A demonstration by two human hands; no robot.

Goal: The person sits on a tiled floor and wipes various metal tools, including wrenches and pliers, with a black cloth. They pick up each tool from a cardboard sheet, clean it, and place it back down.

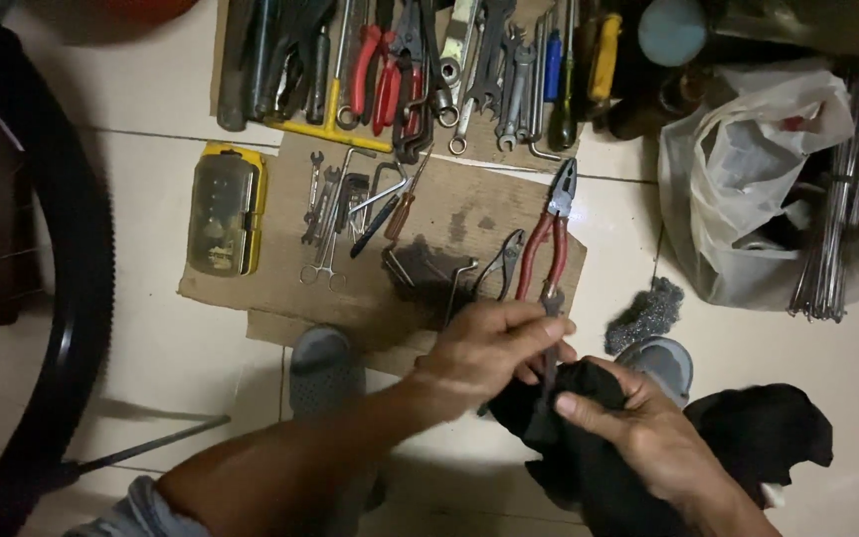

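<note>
Left hand (489,353) pinches a small, stiff metal tool (550,343) — apparently slender, hard, probably slippery — while right hand (648,428), fingers closed, grips the soft black cloth (589,438) around it.

dim warm indoor light | soft shadows | slight blur | dark left edge

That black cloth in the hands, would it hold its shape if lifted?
Probably not: the black cloth bunches and folds under the right hand and left hand, so it looks floppy. It likely weighs little, and its matte weave should grip rather than slip.
</note>
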